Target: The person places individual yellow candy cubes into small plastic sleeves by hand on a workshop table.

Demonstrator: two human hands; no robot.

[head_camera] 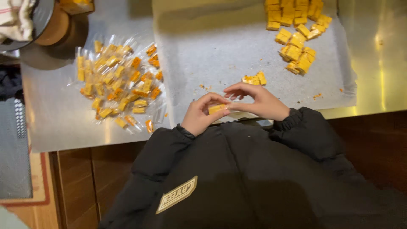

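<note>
A: Where's the piece?
B: Pinched in the left hand [202, 113] at the worktop [59, 123] edge; the right hand [258, 101] closes on its wrapper.
A: Handling?
B: The piece [217, 108] looks light and crumbly; grip its flat sides gently.

surface [63, 123]: shiny metal | paper sheet [220, 55]: pale, lies flat on it, crumbs scattered | unwrapped yellow blocks [296, 34]: clustered at sheet's far right | wrapped pieces [118, 80]: heap in clear film, left of sheet, directly on metal
</note>
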